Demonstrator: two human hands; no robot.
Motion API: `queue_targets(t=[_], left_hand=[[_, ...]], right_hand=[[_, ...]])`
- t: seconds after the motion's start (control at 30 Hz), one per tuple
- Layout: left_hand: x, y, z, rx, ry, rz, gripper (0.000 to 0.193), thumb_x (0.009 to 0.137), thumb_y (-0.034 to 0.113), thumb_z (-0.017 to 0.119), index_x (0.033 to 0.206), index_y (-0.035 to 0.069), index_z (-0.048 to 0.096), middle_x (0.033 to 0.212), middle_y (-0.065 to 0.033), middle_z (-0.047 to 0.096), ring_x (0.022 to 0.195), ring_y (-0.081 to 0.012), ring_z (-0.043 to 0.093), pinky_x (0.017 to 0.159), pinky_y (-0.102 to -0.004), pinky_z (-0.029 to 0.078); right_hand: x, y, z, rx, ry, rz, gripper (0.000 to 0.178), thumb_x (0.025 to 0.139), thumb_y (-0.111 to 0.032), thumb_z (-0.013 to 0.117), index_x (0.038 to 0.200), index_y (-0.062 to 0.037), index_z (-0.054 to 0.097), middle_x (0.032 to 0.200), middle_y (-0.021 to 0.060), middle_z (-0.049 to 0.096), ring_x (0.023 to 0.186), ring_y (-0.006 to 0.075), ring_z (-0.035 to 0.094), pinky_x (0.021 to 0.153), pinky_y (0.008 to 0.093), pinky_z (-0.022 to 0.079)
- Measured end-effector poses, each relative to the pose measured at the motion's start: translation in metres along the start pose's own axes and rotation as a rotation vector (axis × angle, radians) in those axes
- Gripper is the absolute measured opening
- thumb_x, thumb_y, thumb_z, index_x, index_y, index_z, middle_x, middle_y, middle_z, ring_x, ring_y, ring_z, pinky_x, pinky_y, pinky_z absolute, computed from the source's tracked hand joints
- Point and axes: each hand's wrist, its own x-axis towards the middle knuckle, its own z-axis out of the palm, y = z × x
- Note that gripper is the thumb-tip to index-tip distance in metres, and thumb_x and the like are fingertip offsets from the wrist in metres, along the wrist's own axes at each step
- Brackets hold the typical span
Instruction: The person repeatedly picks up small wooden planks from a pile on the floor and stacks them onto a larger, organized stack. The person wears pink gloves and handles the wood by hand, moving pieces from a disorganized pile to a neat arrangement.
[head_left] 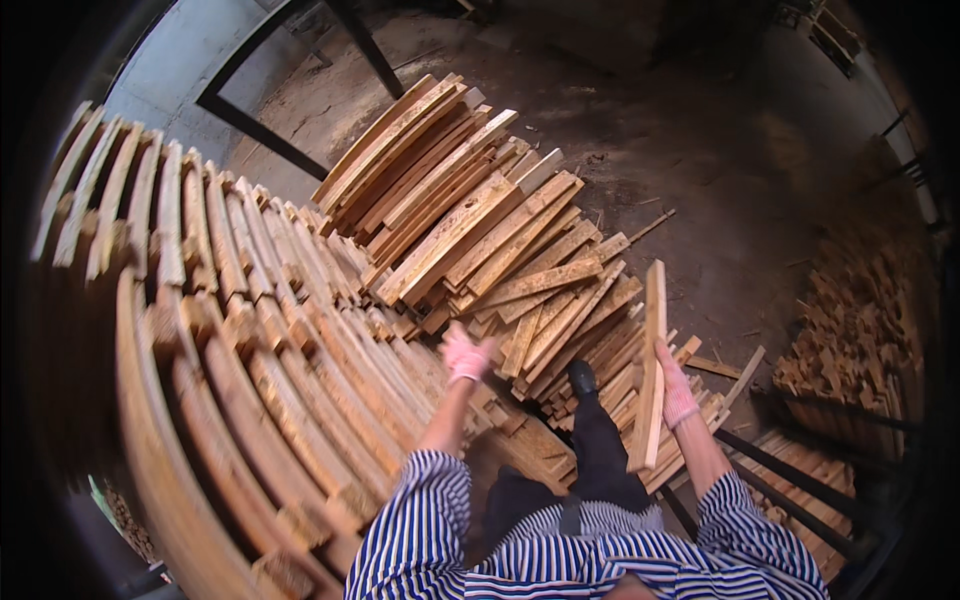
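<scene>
right hand (676,387) at 4 o'clock grips plank (648,405); left hand (467,354), fingers released, has wood pile (512,230) at its 1 o'clock.

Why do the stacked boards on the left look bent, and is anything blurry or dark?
Head view: the stacked boards bow, probably from the fisheye lens; the left hand looks soft, the board in the right hand clearer. Also head view: the floor beyond is dim, the pale wall brighter, the picture's corners black.

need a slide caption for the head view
Gloved right hand gripping a board, left hand near stacked wooden slats.
</scene>
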Motion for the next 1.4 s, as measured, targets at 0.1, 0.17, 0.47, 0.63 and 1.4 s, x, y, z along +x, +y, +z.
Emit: queue_targets(t=[0.1,0.17,0.47,0.63,1.4], left_hand=[[0.111,0.001,-0.021,0.222,0.073,0.016,0.131,0.065,0.068,0.08,0.162,0.013,0.01,0.163,-0.0259,0.019,0.149,-0.0454,0.022,0.115,-0.0576,0.027],[0.169,0.014,-0.031,0.305,0.104,0.026,0.134,0.064,0.064,0.084,0.162,0.014,0.008,0.164,-0.025,0.019,0.15,-0.0445,0.02,0.118,-0.0606,0.019],[0.247,0.017,-0.04,0.597,0.023,0.061,0.128,0.066,0.045,0.088,0.161,0.013,0.009,0.14,-0.0198,0.049,0.12,-0.03,0.055,0.094,-0.0445,0.048],[0.177,0.066,-0.025,0.286,-0.151,0.082,0.103,0.067,0.04,0.089,0.146,0.003,0.035,0.108,-0.0166,0.059,0.071,-0.0197,0.062,0.049,-0.0298,0.057],[0.017,0.12,0.066,-1.376,-0.612,-0.135,0.075,0.087,0.023,0.079,0.147,-0.001,0.041,0.118,-0.0091,0.065,0.105,-0.0202,0.064,0.093,-0.0326,0.054]], right_hand=[[0.037,0.003,-0.037,-0.041,0.085,-0.03,0.044,0.094,-0.048,0.069,0.097,-0.0052,0.06,0.071,0.006,0.058,0.057,0.0158,0.059,0.049,0.0309,0.051],[0.069,0.011,-0.079,-0.031,0.068,-0.016,0.046,0.09,-0.05,0.072,0.099,-0.0061,0.061,0.072,0.0053,0.06,0.061,0.0173,0.061,0.052,0.0313,0.053],[0.157,0.035,-0.111,-0.54,0.029,-0.079,0.086,0.091,-0.039,0.073,0.156,-0.0052,0.028,0.096,0.0064,0.065,0.083,0.0133,0.061,0.07,0.0308,0.055],[0.183,0.002,0.001,-0.496,-0.1,-0.139,0.102,0.085,-0.03,0.076,0.159,-0.0027,0.011,0.084,0.0075,0.061,0.063,0.0139,0.062,0.052,0.0272,0.057],[0.278,0.006,0.136,-0.534,-0.418,-0.171,0.122,0.069,-0.033,0.093,0.16,-0.0063,0.015,0.135,0.0195,0.058,0.123,0.0268,0.058,0.103,0.0375,0.052]])
